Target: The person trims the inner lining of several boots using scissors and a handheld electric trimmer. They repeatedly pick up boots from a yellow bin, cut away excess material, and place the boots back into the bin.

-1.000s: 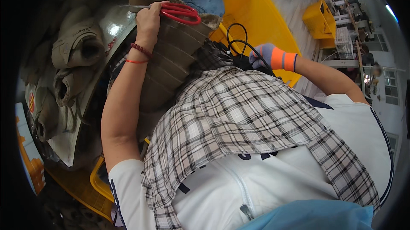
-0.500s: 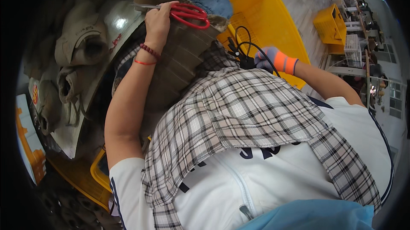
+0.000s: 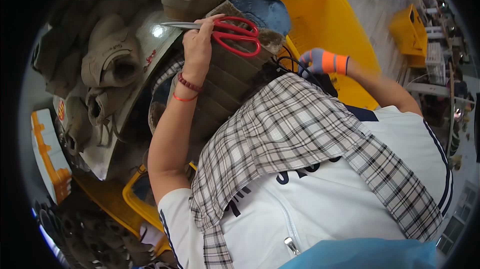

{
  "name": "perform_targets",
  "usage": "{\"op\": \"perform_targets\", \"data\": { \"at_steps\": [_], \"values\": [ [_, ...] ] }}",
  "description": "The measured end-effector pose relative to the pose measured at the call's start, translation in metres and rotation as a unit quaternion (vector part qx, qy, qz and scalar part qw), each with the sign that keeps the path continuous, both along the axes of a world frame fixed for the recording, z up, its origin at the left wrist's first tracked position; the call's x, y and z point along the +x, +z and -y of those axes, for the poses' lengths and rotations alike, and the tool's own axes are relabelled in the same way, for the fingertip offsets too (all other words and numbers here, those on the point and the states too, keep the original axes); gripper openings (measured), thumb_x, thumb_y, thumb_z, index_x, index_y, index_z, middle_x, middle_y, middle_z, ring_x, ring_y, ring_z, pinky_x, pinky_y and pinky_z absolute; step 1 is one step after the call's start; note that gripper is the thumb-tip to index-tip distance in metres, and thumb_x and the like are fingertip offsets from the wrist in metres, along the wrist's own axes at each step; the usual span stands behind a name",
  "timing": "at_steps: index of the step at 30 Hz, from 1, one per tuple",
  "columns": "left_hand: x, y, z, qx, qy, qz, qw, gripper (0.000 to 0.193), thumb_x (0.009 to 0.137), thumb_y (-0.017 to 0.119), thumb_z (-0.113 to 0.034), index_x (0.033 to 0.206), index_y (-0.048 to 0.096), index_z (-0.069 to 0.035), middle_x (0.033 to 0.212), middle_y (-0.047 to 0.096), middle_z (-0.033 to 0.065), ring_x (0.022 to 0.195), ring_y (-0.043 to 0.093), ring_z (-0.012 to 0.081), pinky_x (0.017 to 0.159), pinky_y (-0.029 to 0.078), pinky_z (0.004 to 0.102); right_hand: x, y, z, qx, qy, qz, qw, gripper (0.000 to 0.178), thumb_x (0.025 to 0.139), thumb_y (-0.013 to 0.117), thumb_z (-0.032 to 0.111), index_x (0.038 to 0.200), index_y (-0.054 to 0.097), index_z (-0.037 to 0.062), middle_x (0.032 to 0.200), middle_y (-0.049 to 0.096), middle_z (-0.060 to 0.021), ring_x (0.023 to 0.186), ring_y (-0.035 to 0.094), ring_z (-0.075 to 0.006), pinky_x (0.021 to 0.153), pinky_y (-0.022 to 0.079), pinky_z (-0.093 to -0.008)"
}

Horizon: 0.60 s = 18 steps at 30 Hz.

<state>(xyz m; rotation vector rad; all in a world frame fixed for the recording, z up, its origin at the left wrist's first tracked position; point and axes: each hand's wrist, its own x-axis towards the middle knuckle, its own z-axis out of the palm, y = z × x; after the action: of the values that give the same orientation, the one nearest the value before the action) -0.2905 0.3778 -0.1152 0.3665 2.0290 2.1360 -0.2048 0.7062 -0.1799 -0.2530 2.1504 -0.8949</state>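
Note:
My bare left hand [image 3: 198,49] is closed round the middle of a pair of scissors [image 3: 235,36]. Their red handles stick out to the right and the silver blades point left. Under them lies a stack of brown, ribbed fabric pieces [image 3: 215,76], with a blue pad [image 3: 260,11] at its far end. A grey and orange glove covers my right hand [image 3: 320,63], whose fingers are curled at a black cable [image 3: 312,76] beside the plaid apron [image 3: 290,124]. A dark object by the cable is partly hidden.
Brown shoe uppers [image 3: 112,59] lie on a pale tabletop [image 3: 150,34] at left. A big yellow crate [image 3: 345,34] stands beyond my right hand, another yellow crate [image 3: 410,34] farther right. Below the table are a yellow basket [image 3: 135,199] and several dark shoes [image 3: 95,239].
The view has shifted, so most things sit farther right. The scissors' handles have swung slightly apart and more of the blades shows. My right hand remains at the cable.

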Motion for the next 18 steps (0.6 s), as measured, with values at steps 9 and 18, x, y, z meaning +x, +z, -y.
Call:
{"op": "perform_targets", "data": {
  "at_steps": [9, 18],
  "values": [
    [0.009, 0.036, 0.003, -0.094, -0.035, -0.118, 0.988, 0.041, 0.097, 0.032, -0.024, 0.112, 0.059, 0.002, 0.11, 0.06, 0.0096, 0.098, 0.055, 0.0141, 0.091, 0.037, 0.0253, -0.061, 0.094, -0.011, -0.087, -0.174, -0.278, 0.941, 0.021, 0.083, 0.062, 0.024, 0.093, 0.064, 0.0053, 0.082, 0.065, -0.0056, 0.077, 0.06, -0.012, 0.07, 0.048, -0.0278],
    [0.016, 0.056, 0.005, -0.035, -0.05, -0.012, 0.998, 0.046, 0.098, 0.026, -0.026, 0.12, 0.05, 0.006, 0.118, 0.054, 0.0147, 0.103, 0.056, 0.0189, 0.089, 0.045, 0.0301, -0.059, 0.117, 0.054, -0.108, -0.093, -0.356, 0.923, 0.022, 0.083, 0.062, 0.026, 0.095, 0.064, 0.0073, 0.086, 0.065, -0.0077, 0.078, 0.062, -0.0174, 0.07, 0.048, -0.0292]
  ]
}}
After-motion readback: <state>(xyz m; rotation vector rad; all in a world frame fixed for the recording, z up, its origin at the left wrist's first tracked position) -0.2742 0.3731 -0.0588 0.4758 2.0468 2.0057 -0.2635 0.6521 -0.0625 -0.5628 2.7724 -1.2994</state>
